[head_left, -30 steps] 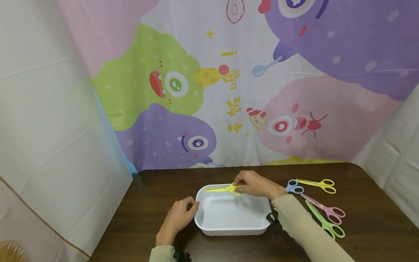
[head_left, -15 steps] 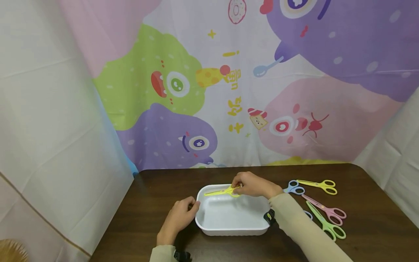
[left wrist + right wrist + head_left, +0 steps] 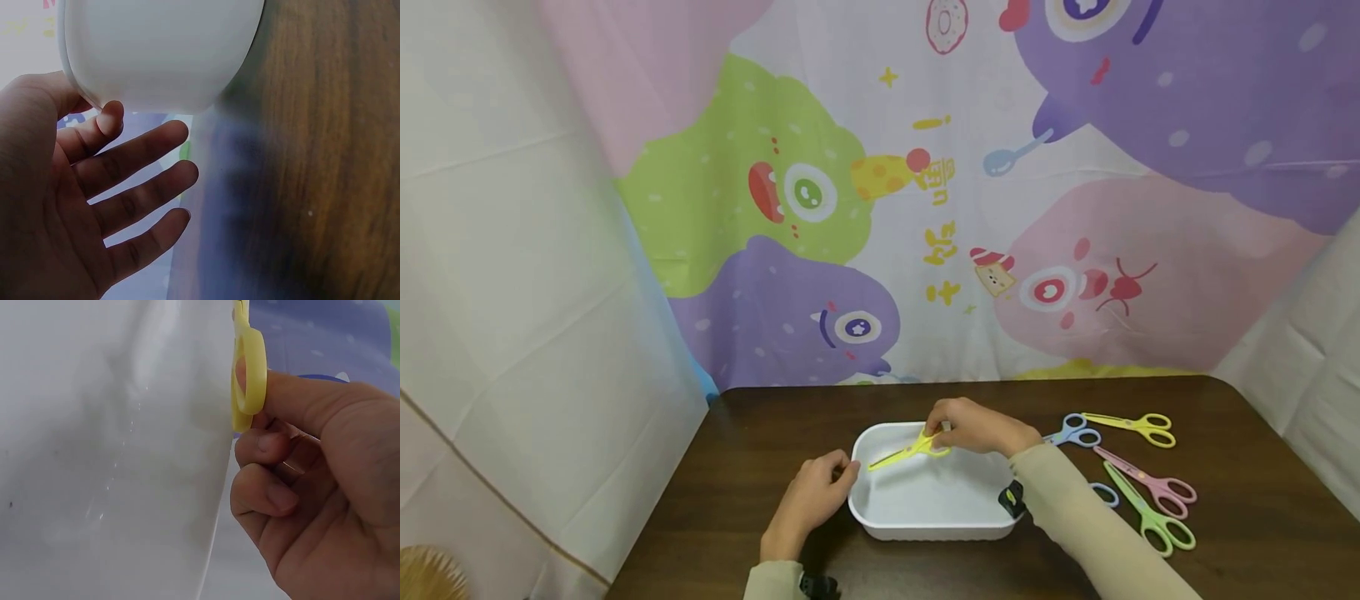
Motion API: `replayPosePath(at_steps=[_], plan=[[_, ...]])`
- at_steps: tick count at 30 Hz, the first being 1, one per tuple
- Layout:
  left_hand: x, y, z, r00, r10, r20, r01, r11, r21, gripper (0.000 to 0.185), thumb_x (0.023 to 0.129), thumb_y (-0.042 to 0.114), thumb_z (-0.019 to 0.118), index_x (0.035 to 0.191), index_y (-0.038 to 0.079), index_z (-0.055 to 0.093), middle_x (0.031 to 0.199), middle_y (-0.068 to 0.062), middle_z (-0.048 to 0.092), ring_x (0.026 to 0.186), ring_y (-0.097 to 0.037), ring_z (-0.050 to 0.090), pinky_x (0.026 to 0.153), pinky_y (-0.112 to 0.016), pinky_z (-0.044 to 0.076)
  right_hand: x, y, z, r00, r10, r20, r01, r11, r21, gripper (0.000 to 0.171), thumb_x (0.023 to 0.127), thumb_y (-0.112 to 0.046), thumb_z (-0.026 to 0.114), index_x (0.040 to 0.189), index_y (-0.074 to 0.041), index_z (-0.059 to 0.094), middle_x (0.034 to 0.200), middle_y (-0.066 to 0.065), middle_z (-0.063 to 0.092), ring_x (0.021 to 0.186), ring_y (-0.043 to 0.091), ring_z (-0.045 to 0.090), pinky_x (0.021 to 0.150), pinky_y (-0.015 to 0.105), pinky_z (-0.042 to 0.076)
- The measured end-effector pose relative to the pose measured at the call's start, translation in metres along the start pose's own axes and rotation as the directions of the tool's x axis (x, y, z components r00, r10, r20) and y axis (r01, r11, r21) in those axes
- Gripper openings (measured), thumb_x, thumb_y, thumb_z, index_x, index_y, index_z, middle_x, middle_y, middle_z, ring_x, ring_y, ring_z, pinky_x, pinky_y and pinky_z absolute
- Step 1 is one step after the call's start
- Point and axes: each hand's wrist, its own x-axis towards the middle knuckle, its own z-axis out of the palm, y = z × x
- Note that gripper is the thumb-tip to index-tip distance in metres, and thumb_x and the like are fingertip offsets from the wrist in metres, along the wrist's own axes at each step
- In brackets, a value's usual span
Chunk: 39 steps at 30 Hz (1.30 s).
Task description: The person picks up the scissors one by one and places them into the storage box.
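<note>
A white plastic tray (image 3: 936, 496) stands on the table before me. My left hand (image 3: 811, 495) holds its left rim; in the left wrist view the thumb and index finger pinch the tray's edge (image 3: 156, 50), while the other fingers extend loosely beneath. My right hand (image 3: 981, 427) pinches yellow scissors (image 3: 901, 455) by the handle loops over the tray's far side. Their closed blades point left and slant down toward the near left. In the right wrist view the yellow handle (image 3: 255, 372) sits between thumb and fingers, beside the tray wall. Whether the blades touch the tray floor I cannot tell.
Right of the tray lie another pair of yellow scissors (image 3: 1135, 425), blue scissors (image 3: 1078, 431), pink scissors (image 3: 1150, 479) and green scissors (image 3: 1150, 512). A second blue handle loop (image 3: 1105, 495) peeks out by the right sleeve. A patterned cloth (image 3: 955, 333) hangs behind the dark table (image 3: 730, 467).
My right hand has shifted slightly left and nearer with the yellow scissors. Their blade tips have swung down from the far rim into the tray. The left hand keeps its place on the rim.
</note>
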Motion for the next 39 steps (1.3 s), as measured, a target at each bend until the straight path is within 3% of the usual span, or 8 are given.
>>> replayPosePath(at_steps=[15,23,30,39], plan=[[0.001,0.0,0.0,1.0,0.01,-0.006,-0.011,1.0,-0.004,0.024,0.102,0.033,0.06,0.081,0.021,0.061,0.062,0.008,0.049,0.056,-0.007,0.045,0.053,-0.026,0.038,0.007,-0.005,0.01,0.996,-0.045,0.076,0.047,0.998,-0.034,0.011,0.094,-0.01,0.074,0.104,-0.009,0.075,0.104,0.0,0.067,0.096,0.012,0.059,0.086,0.031,0.051],[0.001,-0.001,0.001,1.0,0.013,0.012,-0.013,1.0,-0.01,0.025,0.103,0.034,0.06,0.083,0.02,0.062,0.062,0.008,0.049,0.055,-0.008,0.044,0.052,-0.026,0.037,0.012,-0.007,0.016,0.993,-0.015,0.119,0.025,0.996,-0.083,0.008,0.092,-0.007,0.076,0.1,-0.009,0.076,0.095,-0.004,0.066,0.087,0.008,0.055,0.082,0.027,0.049],[0.001,-0.003,0.002,1.0,0.015,0.005,-0.015,1.0,-0.001,0.024,0.102,0.033,0.06,0.083,0.019,0.063,0.062,0.007,0.049,0.055,-0.008,0.044,0.052,-0.026,0.037,0.015,-0.011,0.021,0.988,0.04,0.15,-0.032,0.998,-0.058,0.008,0.092,-0.005,0.075,0.099,-0.008,0.075,0.09,-0.004,0.065,0.084,0.009,0.054,0.079,0.028,0.049],[-0.001,-0.001,0.0,1.0,0.016,0.004,-0.016,1.0,-0.009,0.024,0.102,0.033,0.06,0.083,0.019,0.063,0.062,0.007,0.049,0.055,-0.007,0.043,0.052,-0.026,0.037,0.021,-0.013,0.029,0.987,0.075,0.144,-0.063,0.994,-0.086,0.009,0.091,-0.002,0.076,0.099,-0.007,0.076,0.093,-0.002,0.067,0.083,0.009,0.055,0.079,0.028,0.052]])
